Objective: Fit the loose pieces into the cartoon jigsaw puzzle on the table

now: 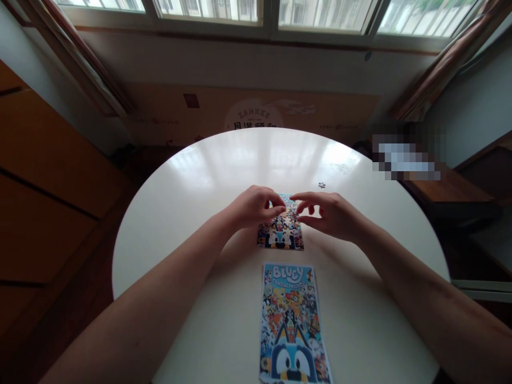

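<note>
A small jigsaw puzzle (pixel 281 241) with a blue cartoon dog lies on the white table, its upper part partly covered by my hands. My left hand (pixel 258 208) is over the puzzle's left side, thumb and index fingertips pinched close together. Whatever sits between those tips is too small to make out. At the puzzle's right edge, my right hand (pixel 326 213) holds nothing, its thumb and fingers apart and bent toward the puzzle. One loose puzzle piece (pixel 322 185) rests beyond the right hand. Nearer to me is a printed picture sheet (pixel 294 320) reading "BLUEY", showing the same dog.
The round white table (pixel 160 240) has a curved edge and window reflections at its far side. A cardboard panel (pixel 160 109) with printed lettering stands behind it below the windows. To the right is a wooden piece of furniture (pixel 460 186) with a blurred-out patch above it.
</note>
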A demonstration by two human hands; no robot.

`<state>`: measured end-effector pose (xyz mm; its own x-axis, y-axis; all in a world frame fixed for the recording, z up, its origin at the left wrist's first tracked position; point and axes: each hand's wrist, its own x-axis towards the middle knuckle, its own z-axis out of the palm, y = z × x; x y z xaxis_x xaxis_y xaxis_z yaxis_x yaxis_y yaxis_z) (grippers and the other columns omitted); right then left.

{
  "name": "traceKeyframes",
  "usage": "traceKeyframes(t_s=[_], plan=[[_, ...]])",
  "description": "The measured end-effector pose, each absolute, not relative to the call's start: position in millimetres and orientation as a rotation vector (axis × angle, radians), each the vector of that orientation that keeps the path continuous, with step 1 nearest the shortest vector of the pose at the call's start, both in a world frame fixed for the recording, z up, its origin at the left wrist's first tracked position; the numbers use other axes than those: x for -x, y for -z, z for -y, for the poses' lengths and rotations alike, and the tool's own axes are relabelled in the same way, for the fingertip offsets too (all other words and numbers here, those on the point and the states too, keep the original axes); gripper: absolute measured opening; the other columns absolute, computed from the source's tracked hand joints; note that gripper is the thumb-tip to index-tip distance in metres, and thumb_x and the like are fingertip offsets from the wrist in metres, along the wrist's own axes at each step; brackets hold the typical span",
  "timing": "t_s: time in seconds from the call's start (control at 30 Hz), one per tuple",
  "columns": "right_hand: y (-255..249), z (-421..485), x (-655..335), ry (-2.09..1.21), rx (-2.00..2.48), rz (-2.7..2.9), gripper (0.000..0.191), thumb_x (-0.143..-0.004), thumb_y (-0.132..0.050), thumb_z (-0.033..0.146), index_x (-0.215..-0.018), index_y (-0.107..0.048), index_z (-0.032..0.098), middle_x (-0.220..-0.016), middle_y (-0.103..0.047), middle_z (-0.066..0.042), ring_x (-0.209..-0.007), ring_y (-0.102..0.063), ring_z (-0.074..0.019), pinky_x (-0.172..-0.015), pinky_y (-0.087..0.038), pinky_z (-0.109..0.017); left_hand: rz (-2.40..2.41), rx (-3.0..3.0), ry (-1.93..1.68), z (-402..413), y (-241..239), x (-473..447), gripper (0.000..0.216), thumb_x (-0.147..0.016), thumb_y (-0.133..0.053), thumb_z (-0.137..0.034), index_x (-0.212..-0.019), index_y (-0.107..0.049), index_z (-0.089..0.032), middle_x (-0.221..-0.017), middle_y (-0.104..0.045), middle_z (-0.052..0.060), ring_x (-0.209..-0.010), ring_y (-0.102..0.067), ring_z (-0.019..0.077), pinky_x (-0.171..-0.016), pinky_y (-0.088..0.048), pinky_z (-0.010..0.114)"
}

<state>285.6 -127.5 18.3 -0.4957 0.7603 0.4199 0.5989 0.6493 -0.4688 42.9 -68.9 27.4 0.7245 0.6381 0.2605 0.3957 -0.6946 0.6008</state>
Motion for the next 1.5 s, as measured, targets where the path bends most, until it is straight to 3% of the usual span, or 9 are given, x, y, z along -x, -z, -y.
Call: traceKeyframes(t_s=[0.13,0.27,0.5,0.93,1.13,1.27,1.5], plan=[[-20,131,-283,-0.337,0.989,2.244,0.048,-0.090,-0.069,0.024,-0.138,-0.060,0.026,-0.095,-0.076,0.000,-0.074,-0.068,-0.0120,-0.064,-0.054,-0.026,-0.822,-2.227,-0.543,74,-32,-50,0.027,-0.088,-0.065,-0.039,-0.089,-0.080,-0.016,-0.072,-0.073,0.004,-0.063,-0.058,0.0116,-0.060,-0.042,0.026],[-23,134,-280,-0.289,0.924,2.232,0.052,-0.092,-0.067,0.023,-0.143,-0.055,0.029,-0.098,-0.076,-0.001,-0.076,-0.068,-0.0122,-0.063,-0.054,-0.026,-0.797,-2.051,-0.470,78,-34,-54,0.021,-0.085,-0.070,-0.034,-0.086,-0.080,-0.016,-0.070,-0.071,0.004,-0.063,-0.057,0.0111,-0.060,-0.042,0.025],[-29,137,-278,-0.223,0.955,2.215,0.041,-0.094,-0.067,0.027,-0.135,-0.063,0.026,-0.100,-0.075,-0.004,-0.079,-0.068,-0.0133,-0.063,-0.055,-0.026,-0.785,-1.700,-0.478,78,-34,-54,0.021,-0.085,-0.073,-0.034,-0.079,-0.077,-0.014,-0.063,-0.063,0.002,-0.055,-0.048,0.0091,-0.056,-0.039,0.026],[-26,136,-278,-0.313,0.956,2.217,0.036,-0.092,-0.068,0.026,-0.128,-0.068,0.026,-0.097,-0.076,-0.002,-0.077,-0.070,-0.0120,-0.065,-0.056,-0.025,-0.838,-1.766,-0.461,75,-32,-54,0.024,-0.087,-0.068,-0.035,-0.078,-0.076,-0.015,-0.059,-0.061,0.002,-0.054,-0.046,0.0102,-0.053,-0.037,0.027],[-18,129,-283,-0.400,1.054,2.278,0.022,-0.091,-0.069,0.029,-0.110,-0.077,0.025,-0.091,-0.077,-0.001,-0.071,-0.069,-0.0112,-0.064,-0.054,-0.025,-0.898,-2.346,-0.556,71,-35,-43,0.018,-0.086,-0.066,-0.028,-0.093,-0.080,-0.019,-0.081,-0.073,0.005,-0.070,-0.058,0.0138,-0.066,-0.043,0.028],[-13,126,-284,-0.430,1.078,2.288,0.015,-0.090,-0.069,0.030,-0.098,-0.080,0.024,-0.094,-0.077,-0.002,-0.074,-0.070,-0.0126,-0.068,-0.055,-0.027,-0.824,-2.516,-0.434,70,-34,-38,0.021,-0.084,-0.068,-0.027,-0.101,-0.080,-0.021,-0.089,-0.073,0.006,-0.075,-0.061,0.0152,-0.068,-0.044,0.028],[-7,124,-278,-0.359,1.068,2.345,0.013,-0.092,-0.068,0.030,-0.094,-0.082,0.029,-0.095,-0.078,0.000,-0.088,-0.071,-0.0156,-0.077,-0.055,-0.030,-0.750,-2.553,-0.315,69,-31,-37,0.026,-0.081,-0.074,-0.026,-0.105,-0.080,-0.023,-0.097,-0.072,0.007,-0.083,-0.064,0.0177,-0.072,-0.046,0.029]])
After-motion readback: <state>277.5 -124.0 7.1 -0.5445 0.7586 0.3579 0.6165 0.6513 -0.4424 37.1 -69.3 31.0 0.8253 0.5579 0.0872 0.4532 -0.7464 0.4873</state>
